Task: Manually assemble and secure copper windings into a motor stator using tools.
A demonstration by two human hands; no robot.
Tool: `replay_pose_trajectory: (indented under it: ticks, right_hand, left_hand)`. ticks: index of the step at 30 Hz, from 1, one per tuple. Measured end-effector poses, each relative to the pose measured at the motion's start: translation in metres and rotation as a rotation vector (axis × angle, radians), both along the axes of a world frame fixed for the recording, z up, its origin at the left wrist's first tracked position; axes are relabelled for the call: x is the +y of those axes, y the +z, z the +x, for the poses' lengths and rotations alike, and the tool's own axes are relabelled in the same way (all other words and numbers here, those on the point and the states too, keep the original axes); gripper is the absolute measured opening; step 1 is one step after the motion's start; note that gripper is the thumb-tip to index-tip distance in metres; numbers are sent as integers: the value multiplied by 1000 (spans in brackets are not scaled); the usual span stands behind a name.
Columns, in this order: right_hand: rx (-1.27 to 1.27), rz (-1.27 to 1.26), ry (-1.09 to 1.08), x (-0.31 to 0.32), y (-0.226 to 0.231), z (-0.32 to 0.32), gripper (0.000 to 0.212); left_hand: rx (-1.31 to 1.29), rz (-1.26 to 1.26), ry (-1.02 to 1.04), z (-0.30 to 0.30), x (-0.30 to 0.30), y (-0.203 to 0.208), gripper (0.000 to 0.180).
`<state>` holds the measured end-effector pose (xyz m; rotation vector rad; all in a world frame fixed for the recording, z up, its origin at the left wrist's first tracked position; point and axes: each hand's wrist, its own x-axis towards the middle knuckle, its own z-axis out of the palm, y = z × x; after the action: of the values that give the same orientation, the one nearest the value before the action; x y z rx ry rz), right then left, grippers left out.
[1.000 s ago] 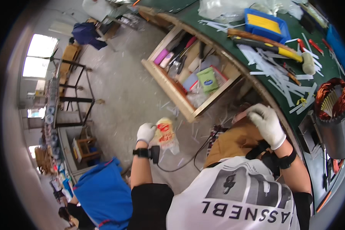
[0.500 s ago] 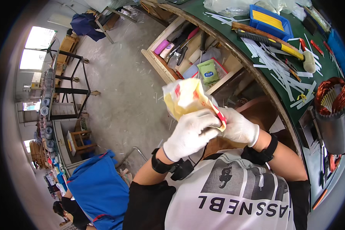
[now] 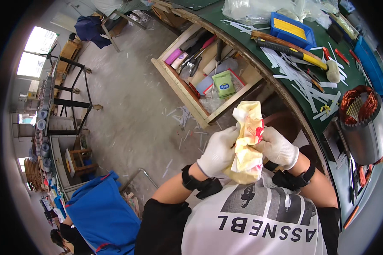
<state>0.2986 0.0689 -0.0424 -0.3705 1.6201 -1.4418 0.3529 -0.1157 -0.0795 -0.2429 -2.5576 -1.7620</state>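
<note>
In front of my chest I hold a crumpled pale yellow bag (image 3: 247, 151) with red print, paper or thin plastic, pinched in at its middle. My left hand (image 3: 218, 149), in a white glove, grips its left side with the fingertips partly hidden behind it. On the other side my gloved right hand (image 3: 281, 148) has its fingers closed on the bag near the red print. Whether anything is inside the bag cannot be seen. Beyond it is an open wooden drawer (image 3: 178, 95) with knives, tools and a green packet (image 3: 224, 83).
The green bench (image 3: 242, 46) curves along the right, bearing a mallet (image 3: 332, 71), white strips (image 3: 281, 61), a blue tray (image 3: 300, 41) and a metal cylinder (image 3: 366, 142) with copper windings (image 3: 349, 106). Blue cloth (image 3: 104, 212) lies at lower left, near another person (image 3: 70, 238). Strips litter the floor.
The bag has come closer to my chest and to the right, and now stands upright, bunched between both hands. My hands have moved apart to its two sides. More of the drawer shows.
</note>
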Motion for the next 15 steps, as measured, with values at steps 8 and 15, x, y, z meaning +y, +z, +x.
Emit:
replay_pose_trajectory:
  ticks: [8,15]
  right_hand:
    - [702,398,-114,38,-27,1,13]
    - [725,365,-208,37,-14,5,14]
  left_hand:
    - [292,-377,860,27,-178,46,17]
    - [-415,-334,187,76,-188,12,27]
